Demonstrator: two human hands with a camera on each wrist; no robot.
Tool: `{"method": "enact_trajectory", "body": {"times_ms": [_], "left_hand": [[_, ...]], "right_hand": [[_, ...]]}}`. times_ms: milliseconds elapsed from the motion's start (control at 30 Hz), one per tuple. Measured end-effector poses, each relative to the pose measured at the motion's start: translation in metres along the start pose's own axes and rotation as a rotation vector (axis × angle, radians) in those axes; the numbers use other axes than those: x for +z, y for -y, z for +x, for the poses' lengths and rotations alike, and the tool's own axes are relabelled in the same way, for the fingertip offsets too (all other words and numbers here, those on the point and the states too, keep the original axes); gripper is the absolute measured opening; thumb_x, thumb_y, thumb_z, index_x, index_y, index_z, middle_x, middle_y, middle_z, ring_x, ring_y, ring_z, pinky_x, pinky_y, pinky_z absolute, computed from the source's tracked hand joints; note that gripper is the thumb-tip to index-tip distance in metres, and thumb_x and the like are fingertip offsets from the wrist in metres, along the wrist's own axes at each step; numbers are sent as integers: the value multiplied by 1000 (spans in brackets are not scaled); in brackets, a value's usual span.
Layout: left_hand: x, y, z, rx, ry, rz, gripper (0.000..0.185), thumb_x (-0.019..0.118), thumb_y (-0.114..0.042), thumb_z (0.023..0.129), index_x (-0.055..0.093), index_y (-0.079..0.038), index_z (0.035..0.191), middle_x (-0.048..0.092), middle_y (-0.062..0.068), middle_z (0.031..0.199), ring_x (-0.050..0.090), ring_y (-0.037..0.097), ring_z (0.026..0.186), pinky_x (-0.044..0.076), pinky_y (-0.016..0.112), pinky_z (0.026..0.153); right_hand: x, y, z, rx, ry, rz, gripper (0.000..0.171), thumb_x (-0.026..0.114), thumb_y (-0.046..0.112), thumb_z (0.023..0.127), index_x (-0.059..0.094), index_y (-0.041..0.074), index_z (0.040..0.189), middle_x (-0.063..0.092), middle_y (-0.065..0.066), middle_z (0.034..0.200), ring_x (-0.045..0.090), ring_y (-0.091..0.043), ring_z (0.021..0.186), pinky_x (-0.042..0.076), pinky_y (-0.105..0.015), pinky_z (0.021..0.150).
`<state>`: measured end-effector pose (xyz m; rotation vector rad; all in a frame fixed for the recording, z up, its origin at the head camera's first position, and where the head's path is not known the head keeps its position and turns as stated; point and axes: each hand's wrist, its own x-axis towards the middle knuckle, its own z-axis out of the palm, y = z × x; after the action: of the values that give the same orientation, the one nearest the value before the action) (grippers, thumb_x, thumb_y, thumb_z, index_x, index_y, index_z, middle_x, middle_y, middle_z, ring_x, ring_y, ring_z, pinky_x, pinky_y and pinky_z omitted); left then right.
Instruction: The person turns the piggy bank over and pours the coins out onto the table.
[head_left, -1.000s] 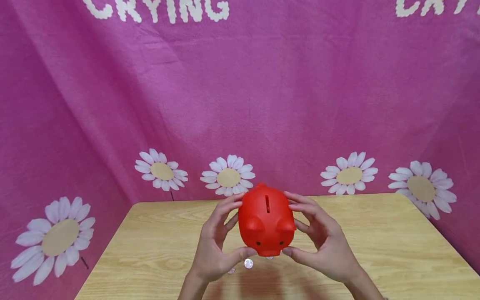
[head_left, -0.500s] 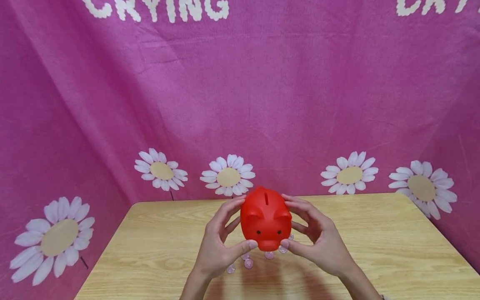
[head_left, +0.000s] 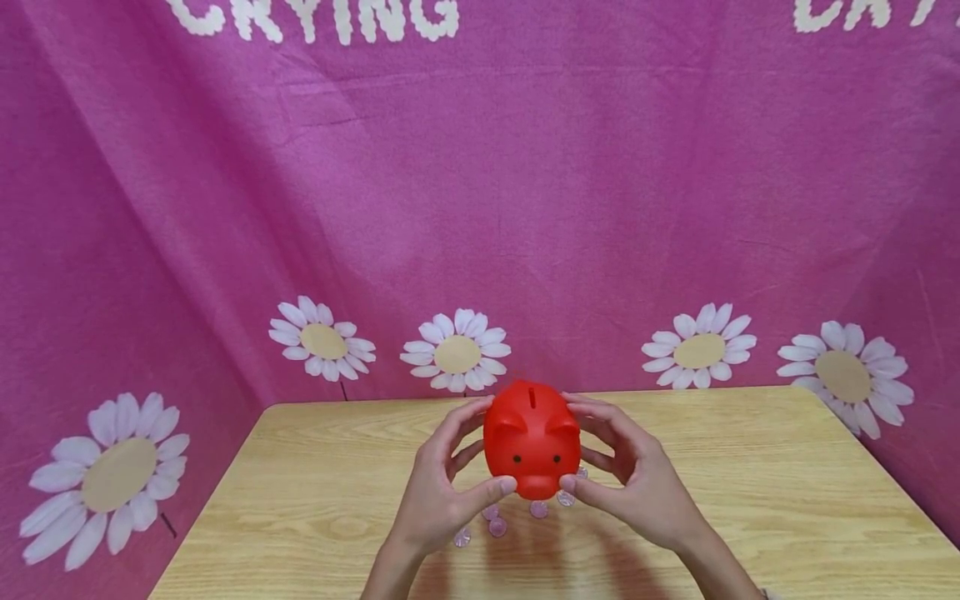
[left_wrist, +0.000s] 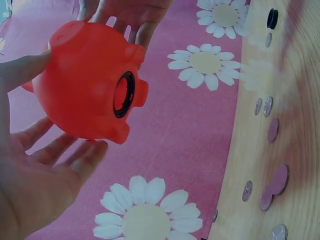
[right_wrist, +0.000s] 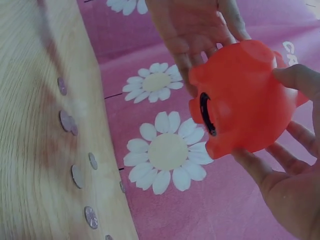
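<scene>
A red piggy bank (head_left: pixel 533 442) is held up above the table, its snout and two dark eyes toward me and the coin slot on top. My left hand (head_left: pixel 429 500) grips its left side, thumb by the snout and fingers behind. On the other side, my right hand (head_left: pixel 651 496) grips it in the same way. In the left wrist view, a black-rimmed round hole (left_wrist: pixel 123 95) shows on the underside between the stubby feet. Several coins (head_left: pixel 538 509) lie on the table below the bank; it partly hides them in the head view.
The light wooden table (head_left: pixel 315 500) reaches back to a pink cloth backdrop (head_left: pixel 570 208) printed with daisies. A small black round piece (left_wrist: pixel 272 19) lies on the table in the left wrist view, near a coin (left_wrist: pixel 268 39).
The piggy bank has tilted back, so its face now shows more and its slot looks shorter. More coins have come into view under it. Both hands keep their hold.
</scene>
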<state>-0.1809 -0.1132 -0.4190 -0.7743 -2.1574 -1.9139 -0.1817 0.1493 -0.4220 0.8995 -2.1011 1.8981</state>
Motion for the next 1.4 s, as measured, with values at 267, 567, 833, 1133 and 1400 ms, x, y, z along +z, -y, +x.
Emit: {"method": "enact_trajectory", "body": {"times_ms": [267,567,833,1133,1400], "left_hand": [[2,7,-1,-134,-6,61,76,88,-21,86,55,-25,154,63,0,150,58,30,135,61,28,100],[5,16,2,-238,16,24,76,86,-11,86,55,-22,155,61,5,152,56,35,139,64,41,100],[7,22,2,-272,33,41,73,85,-8,88,54,-16,155,58,13,155,55,42,140,64,46,99],[9,31,1,-319,52,70,72,84,-5,88,55,-14,153,56,13,156,58,45,140,64,47,99],[10,34,1,-385,118,81,71,84,-3,87,53,-10,151,55,18,155,62,48,135,65,51,94]], "right_hand": [[-1,-10,0,108,11,-48,69,86,3,87,57,16,148,58,-7,153,63,-8,135,61,-28,102],[-1,-21,0,203,18,-96,72,90,9,85,57,23,148,58,-9,153,58,-45,140,64,-36,101],[1,-27,1,280,28,-94,71,90,9,84,58,19,146,58,-13,151,58,-44,139,64,-32,98],[2,-28,1,364,50,-111,68,90,10,84,59,17,145,59,-14,151,60,-41,138,65,-36,98],[1,-31,0,450,104,-173,69,91,11,83,58,19,144,59,-14,151,61,-44,136,67,-40,94]]}}
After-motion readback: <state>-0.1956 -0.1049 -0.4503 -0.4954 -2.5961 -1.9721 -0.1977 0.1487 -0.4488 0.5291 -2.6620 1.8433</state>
